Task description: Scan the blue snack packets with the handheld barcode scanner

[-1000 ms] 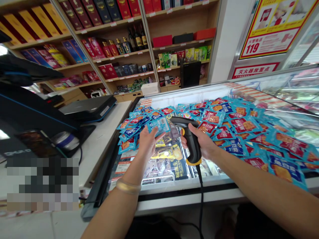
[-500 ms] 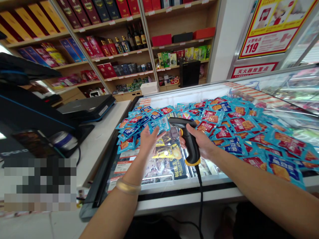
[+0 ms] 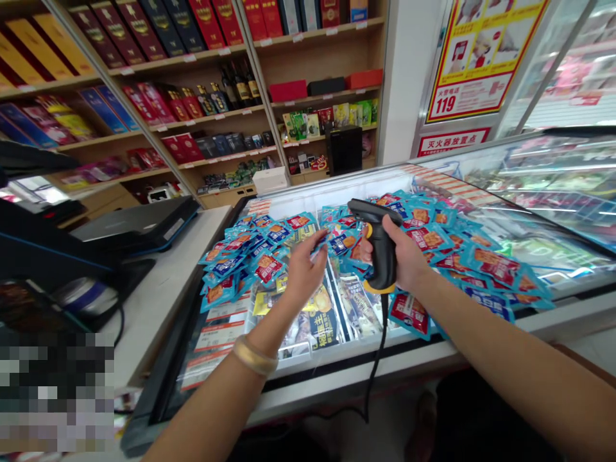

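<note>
Left hand (image 3: pixel 305 273) had shifted rightward: half a second earlier it held a packet up before the scanner, now it reached over the middle gap, fingers partly stretched toward the packets there. A bit of blue showed by its fingertips; couldn't tell whether it gripped anything. Right hand (image 3: pixel 407 260) stayed wrapped round the black scanner (image 3: pixel 384 260), nose pointing left, cable (image 3: pixel 384 317) hanging down. A red-labelled packet (image 3: pixel 267 267) lay at the right edge of the left pile (image 3: pixel 231 253), just beside the left hand; possibly the one held before, not certain. The right pile (image 3: pixel 433 237) was bigger, spread behind and beyond the right hand, all on the glass-topped case (image 3: pixel 312 386). View had swung right too. Meaning for the work, as judged: one packet probably dealt with, left hand between packets, scanner kept ready meanwhile.
</note>
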Motion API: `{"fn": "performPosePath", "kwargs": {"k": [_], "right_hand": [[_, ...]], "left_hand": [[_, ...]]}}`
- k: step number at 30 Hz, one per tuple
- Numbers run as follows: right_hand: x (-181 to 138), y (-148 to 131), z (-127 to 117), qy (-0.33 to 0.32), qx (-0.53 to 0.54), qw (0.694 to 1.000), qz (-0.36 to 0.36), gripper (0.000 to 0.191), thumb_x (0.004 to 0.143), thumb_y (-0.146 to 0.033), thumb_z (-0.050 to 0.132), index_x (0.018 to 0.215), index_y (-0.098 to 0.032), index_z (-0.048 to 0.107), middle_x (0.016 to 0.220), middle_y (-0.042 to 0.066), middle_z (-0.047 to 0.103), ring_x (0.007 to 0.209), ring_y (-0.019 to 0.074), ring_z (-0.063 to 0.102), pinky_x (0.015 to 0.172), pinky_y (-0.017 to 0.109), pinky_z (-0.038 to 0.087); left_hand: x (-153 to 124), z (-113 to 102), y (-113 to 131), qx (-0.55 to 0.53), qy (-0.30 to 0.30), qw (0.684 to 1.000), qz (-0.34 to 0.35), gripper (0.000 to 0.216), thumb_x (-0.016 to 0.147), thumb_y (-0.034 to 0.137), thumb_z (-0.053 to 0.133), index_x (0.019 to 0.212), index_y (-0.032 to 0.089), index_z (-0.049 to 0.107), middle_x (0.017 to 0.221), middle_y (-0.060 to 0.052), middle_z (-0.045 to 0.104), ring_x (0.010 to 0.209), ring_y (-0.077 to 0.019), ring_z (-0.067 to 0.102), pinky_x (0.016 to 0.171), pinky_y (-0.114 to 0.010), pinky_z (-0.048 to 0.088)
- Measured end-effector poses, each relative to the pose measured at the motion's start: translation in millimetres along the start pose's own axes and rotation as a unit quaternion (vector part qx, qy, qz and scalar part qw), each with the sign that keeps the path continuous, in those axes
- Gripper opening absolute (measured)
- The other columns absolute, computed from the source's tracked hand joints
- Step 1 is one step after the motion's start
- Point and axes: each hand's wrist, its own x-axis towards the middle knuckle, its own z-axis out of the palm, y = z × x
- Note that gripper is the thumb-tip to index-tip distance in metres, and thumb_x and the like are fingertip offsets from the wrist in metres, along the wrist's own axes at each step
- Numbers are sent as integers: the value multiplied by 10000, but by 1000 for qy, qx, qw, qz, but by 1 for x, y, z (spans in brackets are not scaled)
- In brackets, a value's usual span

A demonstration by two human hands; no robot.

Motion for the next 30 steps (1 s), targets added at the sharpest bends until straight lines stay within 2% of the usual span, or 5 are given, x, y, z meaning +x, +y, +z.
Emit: {"fn": "performPosePath", "kwargs": {"k": [6,10,14,22,30], "right_hand": [[-19,-33,-46,81,4,996,-36,391,773,-598,619,762,-213,552,591,1,511,518,136,455,478,266,391],[-25,-35,-61,103,17,994,-41,392,768,-602,620,783,-218,545,589,-3,518,508,139,467,469,269,401],[-24,-33,-64,92,13,995,-37,406,759,-610,628,808,-217,540,589,-8,532,500,136,486,477,269,419],[-14,-30,-52,81,6,996,-23,407,765,-607,625,760,-210,537,575,-5,521,501,126,469,473,259,397],[10,-4,0,9,3,1000,3,424,747,-612,645,732,-203,535,584,0,530,517,127,455,502,271,392]], "left_hand": [[7,62,23,115,-131,975,135,486,838,289,597,1312,205,526,1373,-127,532,1334,-263,431,1119,-469,345],[6,85,25,217,-193,951,106,702,768,457,696,1385,237,444,1482,-145,418,1423,-348,269,1130,-619,211],[4,85,25,246,-204,942,103,707,790,490,666,1403,240,418,1494,-135,409,1418,-335,286,1132,-604,208],[6,39,11,253,-129,950,128,615,821,436,645,1366,222,456,1450,-149,449,1371,-307,368,1118,-545,282],[-1,-54,-38,357,65,932,-11,474,802,305,596,1263,209,542,1249,-142,569,1197,-302,524,1019,-470,428]]}}
